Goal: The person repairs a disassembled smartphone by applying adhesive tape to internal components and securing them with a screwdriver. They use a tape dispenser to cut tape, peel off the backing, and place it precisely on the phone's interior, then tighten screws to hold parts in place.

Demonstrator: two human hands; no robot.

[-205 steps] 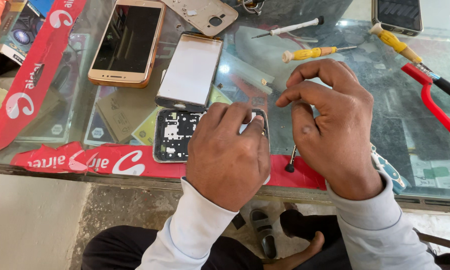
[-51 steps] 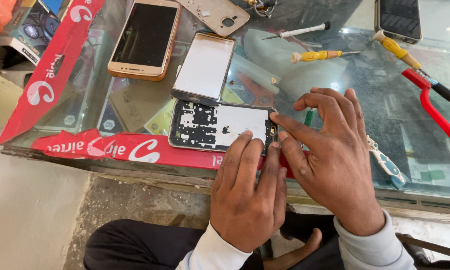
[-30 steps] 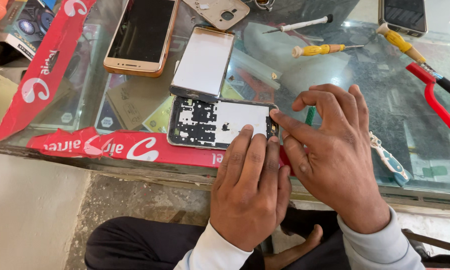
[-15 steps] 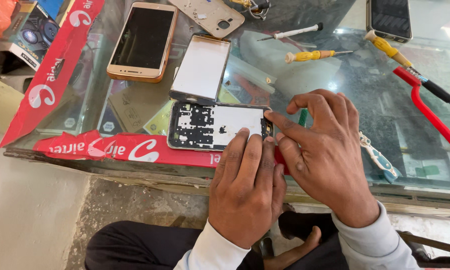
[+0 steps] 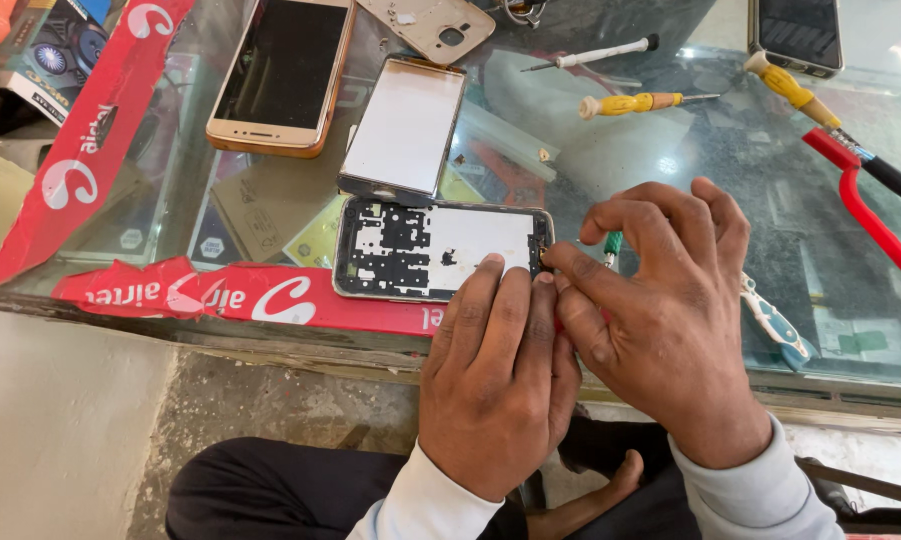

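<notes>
An opened phone [image 5: 430, 250] lies flat near the front edge of the glass counter [image 5: 670, 150], with its inner frame and a white plate showing. My left hand [image 5: 495, 370] rests its fingertips, held together, on the phone's lower right edge and pins it down. My right hand [image 5: 670, 310] is pinched at the phone's right end around a small green-handled tool [image 5: 612, 243]. The tool's tip is hidden by my fingers.
Behind the opened phone lie a white screen panel [image 5: 405, 125], a gold phone [image 5: 280, 70] and a gold back cover [image 5: 430, 22]. Screwdrivers [image 5: 635, 102] and a black phone [image 5: 795, 35] are at the back right. A red-framed tool [image 5: 870, 215] and blue-white pliers [image 5: 775, 325] lie to the right. A red banner strip [image 5: 220, 295] runs along the counter edge.
My left hand has slid back off the opened phone, uncovering its inside. In the last second both hands have stayed at its right end with only small finger shifts.
</notes>
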